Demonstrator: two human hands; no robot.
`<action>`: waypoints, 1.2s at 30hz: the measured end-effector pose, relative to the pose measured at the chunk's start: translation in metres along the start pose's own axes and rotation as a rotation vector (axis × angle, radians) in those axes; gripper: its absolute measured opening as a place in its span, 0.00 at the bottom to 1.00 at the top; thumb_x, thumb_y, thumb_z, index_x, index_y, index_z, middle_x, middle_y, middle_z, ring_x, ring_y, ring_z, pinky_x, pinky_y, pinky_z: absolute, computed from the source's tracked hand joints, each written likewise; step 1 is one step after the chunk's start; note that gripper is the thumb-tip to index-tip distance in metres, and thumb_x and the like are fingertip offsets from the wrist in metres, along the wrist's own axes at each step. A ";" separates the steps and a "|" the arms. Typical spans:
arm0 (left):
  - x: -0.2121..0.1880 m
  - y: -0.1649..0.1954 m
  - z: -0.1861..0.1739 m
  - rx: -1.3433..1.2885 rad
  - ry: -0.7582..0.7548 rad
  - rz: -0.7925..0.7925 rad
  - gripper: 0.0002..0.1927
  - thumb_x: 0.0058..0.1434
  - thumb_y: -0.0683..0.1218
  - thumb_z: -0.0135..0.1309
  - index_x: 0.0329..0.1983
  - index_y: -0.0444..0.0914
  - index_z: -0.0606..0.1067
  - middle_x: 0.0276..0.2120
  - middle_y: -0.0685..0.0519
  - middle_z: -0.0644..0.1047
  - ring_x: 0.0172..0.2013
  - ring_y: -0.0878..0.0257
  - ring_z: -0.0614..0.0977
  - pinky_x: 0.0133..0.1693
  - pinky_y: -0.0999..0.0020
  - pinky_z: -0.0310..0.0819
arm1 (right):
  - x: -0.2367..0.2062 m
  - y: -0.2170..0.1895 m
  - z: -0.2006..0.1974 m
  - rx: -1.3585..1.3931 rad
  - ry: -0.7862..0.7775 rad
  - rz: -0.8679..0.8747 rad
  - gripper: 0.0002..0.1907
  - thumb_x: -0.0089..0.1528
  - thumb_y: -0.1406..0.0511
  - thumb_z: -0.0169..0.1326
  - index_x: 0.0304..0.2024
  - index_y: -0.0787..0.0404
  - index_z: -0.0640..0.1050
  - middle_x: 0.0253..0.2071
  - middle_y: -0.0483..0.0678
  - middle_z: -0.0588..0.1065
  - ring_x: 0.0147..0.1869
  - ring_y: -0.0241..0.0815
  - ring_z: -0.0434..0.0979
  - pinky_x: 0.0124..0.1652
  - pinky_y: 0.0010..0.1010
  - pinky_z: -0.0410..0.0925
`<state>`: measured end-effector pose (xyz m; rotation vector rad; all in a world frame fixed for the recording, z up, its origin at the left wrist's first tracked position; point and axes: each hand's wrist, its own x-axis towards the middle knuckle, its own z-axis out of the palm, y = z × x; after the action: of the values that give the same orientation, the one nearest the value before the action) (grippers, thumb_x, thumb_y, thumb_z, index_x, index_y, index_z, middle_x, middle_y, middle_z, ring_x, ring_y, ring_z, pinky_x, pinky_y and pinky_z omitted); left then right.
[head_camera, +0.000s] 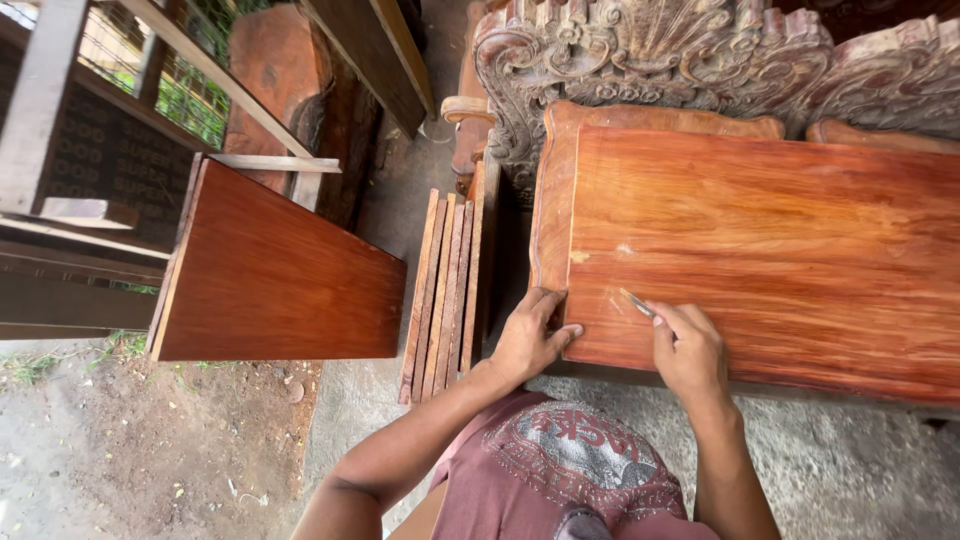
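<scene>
A dark lettered sign board (110, 160) stands far left behind slats.

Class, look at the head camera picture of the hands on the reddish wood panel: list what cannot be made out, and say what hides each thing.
- Thin tool: its handle is hidden in the right hand; the tip is too small to identify.
- Wood panel: its right end is cut off by the picture's edge.
- Left hand: its palm is hidden beneath its back, at the panel's corner.
- Stacked boards: only their edges show.
</scene>
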<state>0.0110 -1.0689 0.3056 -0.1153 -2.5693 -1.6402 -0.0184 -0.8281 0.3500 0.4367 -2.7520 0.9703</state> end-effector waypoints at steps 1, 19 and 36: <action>-0.005 0.001 0.002 0.017 0.021 0.010 0.29 0.58 0.48 0.66 0.58 0.28 0.74 0.42 0.43 0.75 0.36 0.54 0.81 0.39 0.63 0.78 | -0.005 0.004 -0.004 0.018 0.002 0.004 0.12 0.64 0.71 0.53 0.49 0.62 0.82 0.38 0.55 0.76 0.40 0.54 0.79 0.40 0.41 0.71; -0.062 -0.001 0.108 -0.937 0.188 -0.769 0.23 0.60 0.60 0.61 0.46 0.37 0.75 0.31 0.49 0.81 0.29 0.61 0.83 0.28 0.69 0.74 | -0.159 0.094 -0.106 0.086 0.048 0.075 0.13 0.64 0.69 0.53 0.50 0.59 0.83 0.40 0.54 0.78 0.41 0.53 0.80 0.42 0.38 0.71; -0.079 -0.006 0.119 -1.068 0.110 -0.713 0.09 0.64 0.47 0.60 0.40 0.37 0.76 0.32 0.47 0.81 0.28 0.60 0.83 0.29 0.67 0.76 | -0.214 0.116 -0.155 0.006 0.164 0.289 0.13 0.65 0.68 0.54 0.50 0.59 0.83 0.40 0.53 0.78 0.39 0.50 0.79 0.41 0.38 0.70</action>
<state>0.0846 -0.9648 0.2414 0.8654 -1.4132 -2.9433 0.1555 -0.5981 0.3437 -0.0425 -2.7087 1.0260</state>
